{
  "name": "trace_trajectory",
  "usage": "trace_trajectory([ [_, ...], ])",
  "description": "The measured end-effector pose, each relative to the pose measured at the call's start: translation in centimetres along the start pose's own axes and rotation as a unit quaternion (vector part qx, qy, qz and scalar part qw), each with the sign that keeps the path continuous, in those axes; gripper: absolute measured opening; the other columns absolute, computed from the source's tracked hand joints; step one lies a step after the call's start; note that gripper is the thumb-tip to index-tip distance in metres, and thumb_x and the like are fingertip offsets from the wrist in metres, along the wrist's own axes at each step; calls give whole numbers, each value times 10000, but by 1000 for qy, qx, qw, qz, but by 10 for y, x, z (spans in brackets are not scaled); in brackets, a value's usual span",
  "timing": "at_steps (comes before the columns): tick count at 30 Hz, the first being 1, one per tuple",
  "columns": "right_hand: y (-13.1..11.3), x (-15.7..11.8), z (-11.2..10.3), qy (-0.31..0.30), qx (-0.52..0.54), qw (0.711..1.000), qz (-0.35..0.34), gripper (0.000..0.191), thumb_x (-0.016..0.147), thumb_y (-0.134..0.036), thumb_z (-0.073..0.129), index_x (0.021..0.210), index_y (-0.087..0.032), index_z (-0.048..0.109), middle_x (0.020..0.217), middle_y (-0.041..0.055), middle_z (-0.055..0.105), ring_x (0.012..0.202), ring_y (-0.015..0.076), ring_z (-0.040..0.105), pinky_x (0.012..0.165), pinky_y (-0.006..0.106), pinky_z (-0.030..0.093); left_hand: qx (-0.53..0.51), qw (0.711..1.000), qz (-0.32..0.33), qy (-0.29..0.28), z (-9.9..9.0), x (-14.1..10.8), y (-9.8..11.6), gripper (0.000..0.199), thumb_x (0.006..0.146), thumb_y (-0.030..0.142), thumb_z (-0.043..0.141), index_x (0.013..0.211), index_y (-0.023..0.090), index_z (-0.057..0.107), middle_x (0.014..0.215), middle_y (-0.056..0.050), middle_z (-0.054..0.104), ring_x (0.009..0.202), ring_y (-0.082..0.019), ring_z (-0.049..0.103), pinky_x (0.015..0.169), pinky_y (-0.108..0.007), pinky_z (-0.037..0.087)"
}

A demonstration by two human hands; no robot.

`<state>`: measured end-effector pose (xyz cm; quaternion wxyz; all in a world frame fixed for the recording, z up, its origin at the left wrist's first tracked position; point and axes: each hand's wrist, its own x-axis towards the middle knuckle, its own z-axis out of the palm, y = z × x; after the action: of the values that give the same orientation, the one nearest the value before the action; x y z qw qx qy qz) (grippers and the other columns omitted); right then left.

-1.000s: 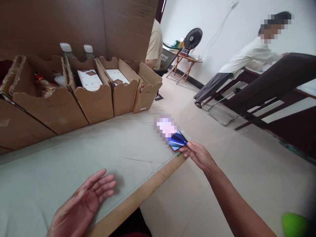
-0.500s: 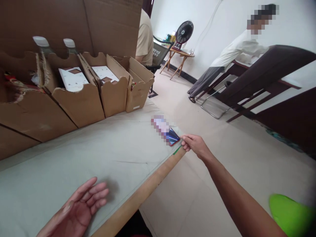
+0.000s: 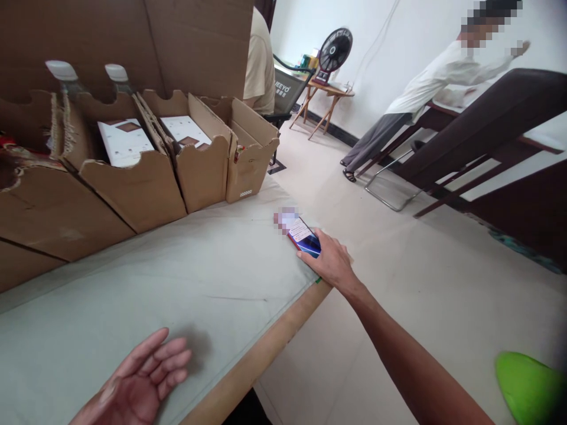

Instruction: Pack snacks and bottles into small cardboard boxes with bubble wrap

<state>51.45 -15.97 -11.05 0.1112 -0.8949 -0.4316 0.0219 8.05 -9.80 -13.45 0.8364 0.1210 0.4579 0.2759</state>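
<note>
A phone (image 3: 305, 237) with its screen lit lies on the pale cloth of the table (image 3: 199, 260), close to the far right corner. My right hand (image 3: 330, 257) grips the phone's near end, thumb along one side and the fingers round the other. Over the near part of the cloth, my left hand (image 3: 146, 375) is palm up with its fingers apart and holds nothing.
Cardboard bins (image 3: 133, 195) line the table's back left, some holding white boxes (image 3: 124, 143); bottles stand behind. Beyond are a fan (image 3: 335, 50) on a small wooden table, a seated person, a person leaning over a dark table, and a green object (image 3: 527, 383) at lower right.
My right hand has gone from a pinch beside the phone's near corner to a grip round its near end. My left hand has shifted slightly down in view, still open.
</note>
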Motion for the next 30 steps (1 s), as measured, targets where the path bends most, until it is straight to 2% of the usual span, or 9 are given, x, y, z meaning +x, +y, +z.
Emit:
trace_trajectory([
  [4,-4,-5,-2,15,-38,999,-14,780,835,-468,655,1498,-114,447,1433,211,580,1251,422,533,1033,538,408,4,1000,-11,9,-2,-1,1,709,444,634,913,1048,268,842,1156,-156,793,1072,-418,724,840,-493,657],
  [10,-14,-17,-5,129,-172,970,-111,700,898,-402,628,1485,-82,423,1353,230,592,1133,387,543,958,492,413,10,1000,-17,18,-4,-3,0,694,466,619,909,1067,279,836,1161,-156,788,1101,-419,710,860,-493,649],
  [16,-13,-18,-4,147,-189,963,-127,680,913,-387,612,1483,-69,422,1389,240,571,1167,393,529,973,497,405,-17,1000,-19,13,-4,-5,-1,612,570,570,874,1099,266,826,1159,-160,784,1081,-402,717,859,-492,650],
  [19,-6,-14,-2,122,-148,975,-108,698,906,-403,604,1494,-75,420,1426,241,554,1216,405,523,1011,519,396,-30,999,-21,19,0,-6,-1,554,597,515,864,1088,263,829,1133,-159,790,1052,-383,729,846,-477,652],
  [23,5,2,1,28,-75,996,-29,727,861,-484,623,1475,-125,472,1394,201,610,1233,403,559,1011,522,439,-19,1000,-20,-4,5,-10,1,557,588,497,876,1083,246,831,1133,-174,790,1042,-384,732,846,-475,646],
  [26,12,13,1,3,-62,998,-16,708,829,-512,625,1434,-158,524,1357,174,648,1201,392,604,974,514,487,-16,998,1,-65,9,-12,4,581,675,530,833,1167,223,804,1209,-189,767,1100,-387,715,910,-483,619],
  [30,15,13,-6,-8,-24,997,-70,603,832,-541,548,1307,-174,604,1217,190,702,1128,411,653,929,554,519,-45,984,54,-166,19,-16,-2,478,846,431,741,1249,175,758,1255,-181,749,1143,-342,701,975,-441,561],
])
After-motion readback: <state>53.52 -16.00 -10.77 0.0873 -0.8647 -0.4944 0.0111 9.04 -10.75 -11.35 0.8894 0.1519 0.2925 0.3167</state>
